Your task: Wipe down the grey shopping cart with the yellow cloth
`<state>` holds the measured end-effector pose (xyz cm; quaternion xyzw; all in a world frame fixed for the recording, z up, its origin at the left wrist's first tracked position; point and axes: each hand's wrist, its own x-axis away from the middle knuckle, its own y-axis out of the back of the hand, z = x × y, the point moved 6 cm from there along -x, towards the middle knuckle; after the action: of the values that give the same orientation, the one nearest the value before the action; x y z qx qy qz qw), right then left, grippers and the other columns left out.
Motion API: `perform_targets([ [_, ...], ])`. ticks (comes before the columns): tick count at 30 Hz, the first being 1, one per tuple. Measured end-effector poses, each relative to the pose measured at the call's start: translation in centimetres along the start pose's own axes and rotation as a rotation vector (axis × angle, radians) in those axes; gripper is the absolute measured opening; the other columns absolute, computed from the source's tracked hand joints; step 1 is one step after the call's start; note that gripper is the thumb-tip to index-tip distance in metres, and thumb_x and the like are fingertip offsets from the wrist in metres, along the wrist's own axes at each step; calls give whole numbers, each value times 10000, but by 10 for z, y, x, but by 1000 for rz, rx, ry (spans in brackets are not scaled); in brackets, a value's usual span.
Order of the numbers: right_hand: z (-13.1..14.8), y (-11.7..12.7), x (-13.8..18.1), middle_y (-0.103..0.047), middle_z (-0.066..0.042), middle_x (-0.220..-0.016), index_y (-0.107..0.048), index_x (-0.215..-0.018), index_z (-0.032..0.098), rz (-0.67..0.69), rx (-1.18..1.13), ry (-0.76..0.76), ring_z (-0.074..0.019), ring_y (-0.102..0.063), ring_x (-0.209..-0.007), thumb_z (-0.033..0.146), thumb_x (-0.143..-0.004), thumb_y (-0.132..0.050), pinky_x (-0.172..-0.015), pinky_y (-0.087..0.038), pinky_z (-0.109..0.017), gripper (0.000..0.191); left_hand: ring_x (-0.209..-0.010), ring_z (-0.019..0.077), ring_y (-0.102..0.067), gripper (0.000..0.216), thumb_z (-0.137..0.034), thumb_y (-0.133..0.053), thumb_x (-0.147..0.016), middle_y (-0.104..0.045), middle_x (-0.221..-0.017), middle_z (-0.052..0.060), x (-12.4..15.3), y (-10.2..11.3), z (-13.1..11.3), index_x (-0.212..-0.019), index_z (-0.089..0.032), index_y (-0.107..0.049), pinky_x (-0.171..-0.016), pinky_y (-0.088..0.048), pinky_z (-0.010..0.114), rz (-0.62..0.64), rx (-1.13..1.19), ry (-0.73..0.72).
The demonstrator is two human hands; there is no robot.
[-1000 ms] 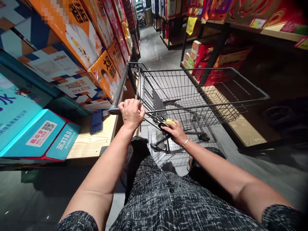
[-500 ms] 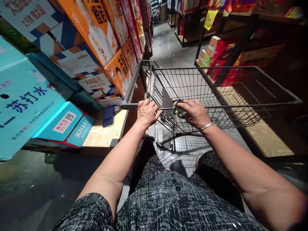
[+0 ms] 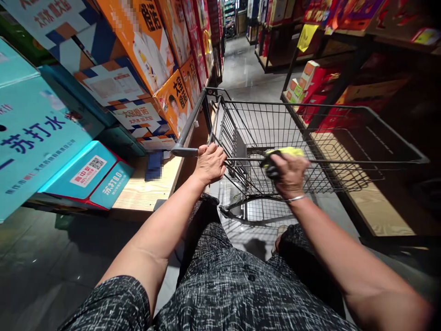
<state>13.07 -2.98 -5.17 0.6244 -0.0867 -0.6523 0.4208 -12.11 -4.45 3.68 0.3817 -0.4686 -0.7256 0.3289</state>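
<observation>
A dark wire shopping cart [image 3: 344, 138] stands in front of me in a shop aisle, its basket holding nothing that I can see. My left hand [image 3: 210, 163] is closed round the near end of the cart's grey handle bar [image 3: 191, 124]. My right hand [image 3: 291, 174] is closed on a yellow-green and dark cloth [image 3: 280, 154] and presses it against the top wire of the basket's near side. A thin bracelet sits on my right wrist.
To the left, a low wooden shelf [image 3: 144, 193] carries teal boxes [image 3: 86, 174] and stacked orange and blue cartons [image 3: 138, 50]. On the right, dark racks with a wooden shelf [image 3: 382, 202] hold red boxes [image 3: 310, 101]. The glossy aisle floor [image 3: 241, 69] runs ahead.
My right hand has come up from the cart's lower frame to the basket's top wire and slid right along it with the cloth. The left hand has stayed on the handle.
</observation>
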Motion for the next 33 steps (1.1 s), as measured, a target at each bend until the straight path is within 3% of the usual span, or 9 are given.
perform_targets([
  [4, 99, -31, -14, -610, -38, -1286, -683, -1265, 395, 75, -140, 235, -260, -424, -1235, 300, -949, -604, -1097, -409, -454, 340, -1094, 314, -514, 99, -237, -538, -913, -608, -992, 88, 1, -4, 9, -914, -200, -629, -967, -374, 468, -20, -8, -15],
  [7, 118, -51, -8, -607, 3, -1326, -637, -1311, 464, 58, -155, 354, -234, -421, -1246, 294, -962, -604, -1083, -409, -422, 390, -1038, 298, -513, 102, -238, -529, -923, -592, -937, 72, 2, -7, 16, -883, -222, -621, -931, -398, 449, -44, -13, -15],
  [9, 111, -63, 7, -623, 18, -1323, -612, -1338, 490, 69, -151, 409, -226, -431, -1232, 282, -967, -603, -1069, -397, -421, 426, -1022, 296, -511, 80, -226, -545, -897, -587, -934, 66, 3, -7, 19, -886, -226, -624, -927, -400, 445, -64, -31, -10],
  [11, 94, -80, 32, -642, 20, -1322, -604, -1351, 496, 177, -133, 422, -227, -444, -1218, 251, -967, -590, -1061, -385, -425, 456, -1032, 303, -508, 84, -219, -557, -863, -589, -945, 67, 4, -5, 21, -902, -223, -632, -945, -388, 454, -68, -41, -6],
  [17, 18, -132, 140, -576, -15, -1459, -640, -1358, 407, 894, 47, 172, -300, -432, -1303, 172, -956, -469, -1030, -402, -450, 496, -1067, 319, -498, 151, -280, -543, -850, -610, -972, 69, 6, -4, 27, -928, -231, -663, -989, -349, 481, -53, 2, 39],
  [20, -4, -138, 166, -574, -51, -1445, -684, -1305, 356, 1044, 95, 42, -310, -466, -1247, 174, -956, -438, -959, -430, -443, 464, -1097, 328, -502, 162, -304, -532, -875, -623, -986, 83, 6, -4, 28, -906, -219, -667, -1017, -332, 509, -53, 30, 83],
  [24, 4, -122, 136, -638, -49, -1328, -731, -1203, 360, 887, 5, 69, -255, -505, -1114, 168, -919, -523, -900, -444, -385, 401, -1182, 353, -499, 98, -223, -584, -825, -639, -1001, 102, 3, 3, 23, -875, -207, -666, -1114, -231, 589, -51, 81, 189],
  [29, 32, -60, 53, -638, -24, -1305, -686, -1286, 411, 478, -81, 219, -252, -456, -1198, 200, -965, -535, -1030, -424, -415, 413, -1304, 370, -463, 262, -176, -584, -827, -676, -1092, 138, -8, 5, -9, -1067, -196, -689, -1196, -86, 631, -11, 101, 176],
  [33, 33, -18, 1, -605, -49, -1296, -687, -1291, 408, 240, -66, 178, -289, -410, -1273, 310, -937, -624, -1144, -364, -480, 373, -1330, 311, -481, 554, -194, -545, -867, -635, -1318, 146, -25, -9, -41, -1418, -148, -519, -1172, -247, 500, 64, 221, 19],
])
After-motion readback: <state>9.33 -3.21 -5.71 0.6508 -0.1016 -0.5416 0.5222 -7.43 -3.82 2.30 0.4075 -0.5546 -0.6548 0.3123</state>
